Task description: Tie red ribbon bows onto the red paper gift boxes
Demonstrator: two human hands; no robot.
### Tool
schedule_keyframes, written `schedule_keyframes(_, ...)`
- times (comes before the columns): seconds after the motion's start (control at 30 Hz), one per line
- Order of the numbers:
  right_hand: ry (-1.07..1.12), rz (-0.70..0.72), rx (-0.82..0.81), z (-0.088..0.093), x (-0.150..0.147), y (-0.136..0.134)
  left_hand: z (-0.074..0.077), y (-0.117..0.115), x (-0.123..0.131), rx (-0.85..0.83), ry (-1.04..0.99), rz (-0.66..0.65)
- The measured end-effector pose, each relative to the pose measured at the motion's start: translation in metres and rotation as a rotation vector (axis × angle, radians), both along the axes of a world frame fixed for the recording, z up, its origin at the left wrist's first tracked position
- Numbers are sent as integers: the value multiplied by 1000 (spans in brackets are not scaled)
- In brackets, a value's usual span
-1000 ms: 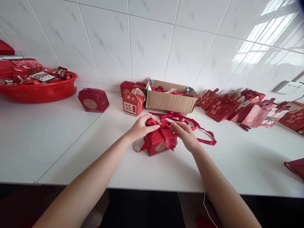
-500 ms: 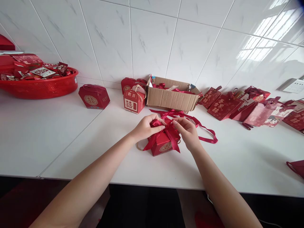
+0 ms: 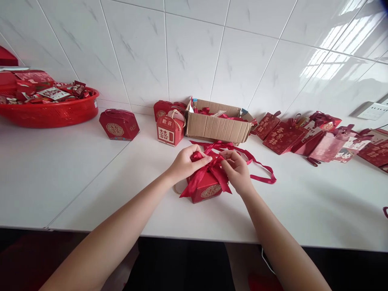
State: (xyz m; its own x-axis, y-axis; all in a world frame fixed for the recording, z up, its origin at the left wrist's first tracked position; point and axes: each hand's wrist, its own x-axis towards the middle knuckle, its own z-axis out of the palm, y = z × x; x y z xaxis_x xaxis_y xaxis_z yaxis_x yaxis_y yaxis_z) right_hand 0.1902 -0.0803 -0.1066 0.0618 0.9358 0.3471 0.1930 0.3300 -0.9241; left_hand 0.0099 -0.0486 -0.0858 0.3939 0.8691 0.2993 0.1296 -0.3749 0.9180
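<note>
A small red gift box with a round gold emblem stands on the white table in front of me. Tied on its top is a red ribbon bow, whose two tails hang over the front. My left hand pinches the bow's left loop between thumb and fingers. On the other side my right hand has its fingers closed on the right loop. Both hands partly cover the box top. Behind them a long loose red ribbon curls over the table. A twisted rope handle shows at the box's left.
Behind stands an open cardboard box of ribbons, beside a small red box with a rope handle. Farther left are another red box and a red basket of sweets. Several red gift bags line the right.
The bow's tails have spread slightly wider, and the box sits a little lower in view. Both hands keep hold of the loops; the right hand has shifted slightly left. The view has shifted slightly.
</note>
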Motion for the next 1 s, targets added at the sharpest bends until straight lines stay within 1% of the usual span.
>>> schedule_keyframes(0.13,-113,-84,78,1,4,1,2,-3,2,-3,11,29)
schedule_keyframes(0.27,-180,-150,168,1,8,0,4,-4,1,-49,-3,-10)
schedule_keyframes(0.47,-366,-303,374,1,9,-2,1,-1,1,-77,-2,-23)
schedule_keyframes(0.63,-385,-343,456,-1,9,-1,-1,1,1,-81,8,-26)
schedule_keyframes(0.87,-420,-376,612,-1,7,2,2,-2,0,-78,44,-35)
schedule_keyframes(1.0,-479,-427,639,-2,7,4,3,-2,1,-90,46,-45)
